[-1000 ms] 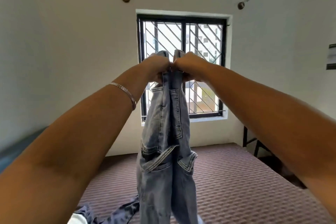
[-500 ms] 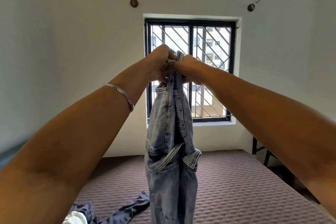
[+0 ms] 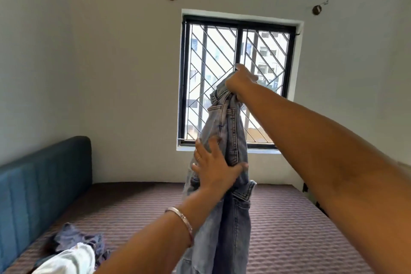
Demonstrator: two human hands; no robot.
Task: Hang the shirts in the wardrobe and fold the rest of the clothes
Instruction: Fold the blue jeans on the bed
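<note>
Overhead, right hand [image 3: 241,81] grips jeans [image 3: 224,131]; left hand [image 3: 214,170] flat.

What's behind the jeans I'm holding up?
Behind the jeans is the barred window, with the bed mattress lower down. The denim covers the window's lower middle part and a strip of mattress.

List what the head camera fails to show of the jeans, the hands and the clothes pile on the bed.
- jeans: the bottom is cut off by the lower edge of the head view.
- right hand: its fingers curl behind the denim, so the grip itself is hidden.
- left hand: its palm is turned away, and its contact with the jeans is unclear.
- clothes pile: bunched, blurred, partly cut off by the edge; single garments cannot be told apart.
- wardrobe: not in view.
</note>
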